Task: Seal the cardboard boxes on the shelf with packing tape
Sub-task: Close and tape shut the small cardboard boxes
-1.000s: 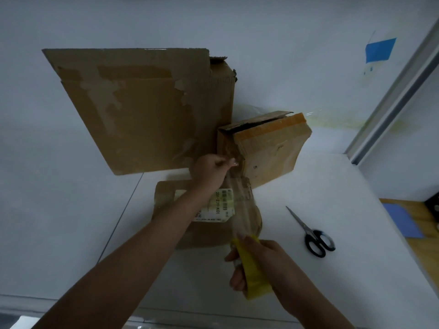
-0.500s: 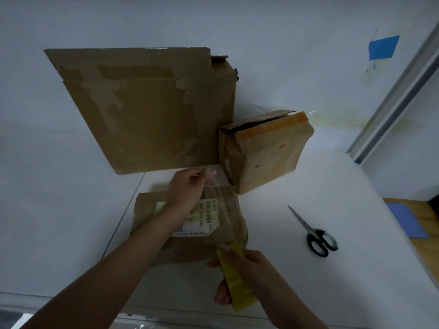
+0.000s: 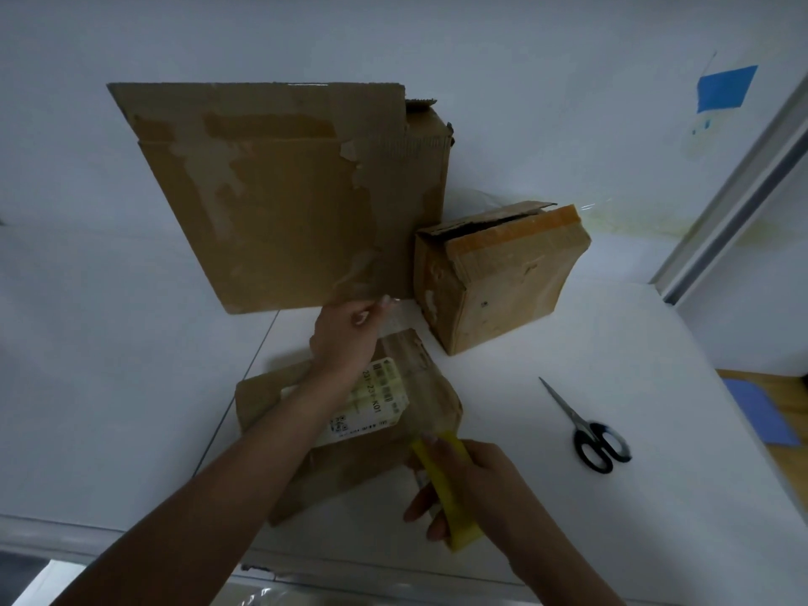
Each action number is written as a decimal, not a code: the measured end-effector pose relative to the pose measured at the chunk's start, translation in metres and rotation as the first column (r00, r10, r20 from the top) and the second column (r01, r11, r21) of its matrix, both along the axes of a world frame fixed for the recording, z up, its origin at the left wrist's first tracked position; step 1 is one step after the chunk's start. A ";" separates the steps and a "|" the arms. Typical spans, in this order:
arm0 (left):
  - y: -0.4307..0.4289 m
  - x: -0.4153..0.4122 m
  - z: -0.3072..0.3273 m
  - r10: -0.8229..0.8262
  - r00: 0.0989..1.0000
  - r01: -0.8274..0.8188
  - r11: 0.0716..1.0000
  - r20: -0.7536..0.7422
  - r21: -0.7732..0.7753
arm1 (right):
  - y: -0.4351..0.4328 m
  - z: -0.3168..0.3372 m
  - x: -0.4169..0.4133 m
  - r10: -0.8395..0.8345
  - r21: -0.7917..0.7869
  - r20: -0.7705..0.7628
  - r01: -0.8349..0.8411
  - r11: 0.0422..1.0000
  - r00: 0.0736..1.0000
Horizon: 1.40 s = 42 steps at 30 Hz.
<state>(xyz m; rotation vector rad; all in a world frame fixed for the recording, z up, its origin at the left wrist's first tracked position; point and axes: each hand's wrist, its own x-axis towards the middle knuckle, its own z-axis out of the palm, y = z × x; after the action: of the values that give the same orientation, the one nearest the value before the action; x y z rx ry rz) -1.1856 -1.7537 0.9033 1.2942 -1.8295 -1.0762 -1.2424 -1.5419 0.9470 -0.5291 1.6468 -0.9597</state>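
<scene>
three boxes sit on the shelf (image 3: 656, 496), and i judge none sealed yet. from the left: the big box (image 3: 280, 199) stands upright at the back. the left hand (image 3: 345, 338) pinches the free end of the clear tape (image 3: 400, 343) above the flat box (image 3: 350, 457) nearest me. the right hand (image 3: 476, 487) grips the yellow tape roll (image 3: 446, 487). the strip isn't pressed down. the small box (image 3: 498, 277) gapes open, and the scissors (image 3: 586, 426) lie well apart on the right.

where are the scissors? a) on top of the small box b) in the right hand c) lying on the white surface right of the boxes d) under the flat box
c: the scissors lie untouched on the white surface; the right hand grips the yellow tape roll.
</scene>
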 end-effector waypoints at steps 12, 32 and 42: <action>0.001 0.001 -0.008 0.152 0.975 -0.126 0.979 0.163 -0.159 | 0.009 0.002 -0.015 0.118 0.136 -0.245 -0.086 0.987 0.962; 0.000 -0.003 -0.010 0.084 0.899 -0.020 0.988 0.430 -0.151 | 0.007 -0.012 -0.011 0.038 0.149 -0.132 -0.018 0.989 0.990; -0.002 -0.009 -0.011 0.072 0.704 0.063 0.985 0.707 -0.164 | 0.006 -0.020 -0.012 0.020 0.155 -0.085 -0.006 0.988 0.996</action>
<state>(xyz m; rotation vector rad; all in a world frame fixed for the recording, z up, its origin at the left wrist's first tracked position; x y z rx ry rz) -1.1945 -1.7558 0.8922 1.7554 -2.4008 -0.3748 -1.2547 -1.5362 0.9266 -0.4808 1.7767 -0.8011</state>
